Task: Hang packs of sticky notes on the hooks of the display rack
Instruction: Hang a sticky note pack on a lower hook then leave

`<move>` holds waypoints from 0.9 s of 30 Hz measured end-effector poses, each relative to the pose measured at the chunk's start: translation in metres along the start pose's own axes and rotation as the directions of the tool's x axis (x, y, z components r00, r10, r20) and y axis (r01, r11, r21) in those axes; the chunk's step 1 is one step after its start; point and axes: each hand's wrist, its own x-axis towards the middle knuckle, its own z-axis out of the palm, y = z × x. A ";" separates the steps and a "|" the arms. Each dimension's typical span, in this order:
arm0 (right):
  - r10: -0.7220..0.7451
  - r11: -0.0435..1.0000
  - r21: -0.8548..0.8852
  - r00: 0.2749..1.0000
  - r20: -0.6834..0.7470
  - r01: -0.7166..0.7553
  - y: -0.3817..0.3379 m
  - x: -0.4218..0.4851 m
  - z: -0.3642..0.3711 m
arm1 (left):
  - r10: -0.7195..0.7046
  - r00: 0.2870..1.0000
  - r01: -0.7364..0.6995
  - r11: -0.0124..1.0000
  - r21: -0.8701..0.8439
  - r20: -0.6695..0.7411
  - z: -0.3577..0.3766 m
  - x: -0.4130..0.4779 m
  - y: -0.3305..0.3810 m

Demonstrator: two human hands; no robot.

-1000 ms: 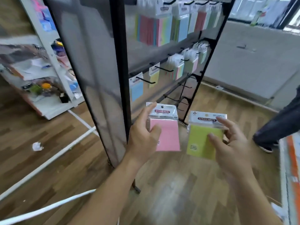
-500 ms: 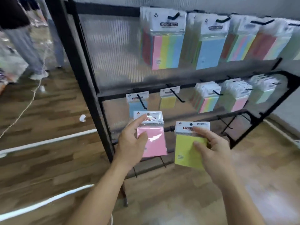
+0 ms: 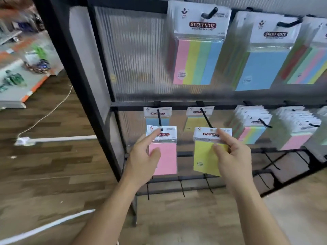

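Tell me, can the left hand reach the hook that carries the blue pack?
Probably yes. The left hand holds the pink pack with its hole at that hook's tip; nothing stands between.

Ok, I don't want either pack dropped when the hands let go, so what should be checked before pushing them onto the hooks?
1. Left hand grips pink pack: ok.
2. Left hook tip through the pink pack's hole: ok.
3. Right hand grips yellow pack: ok.
4. Right hook through the yellow pack's hole: cannot tell, the header hides the tip.
5. Room on both hooks: ok, rods mostly bare.
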 end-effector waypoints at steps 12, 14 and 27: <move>-0.025 0.998 0.056 0.992 0.123 0.018 0.027 0.027 -0.017 | -0.104 0.989 0.109 0.993 0.043 -0.105 0.024 0.002 0.007; -0.035 0.999 0.026 0.981 0.191 0.030 0.029 0.031 -0.021 | -0.125 0.983 0.132 0.990 0.045 -0.133 0.027 0.000 0.011; -0.081 0.975 -0.154 0.898 0.433 0.162 0.034 0.081 -0.013 | -0.249 0.949 0.270 0.958 0.094 -0.193 0.037 0.016 0.014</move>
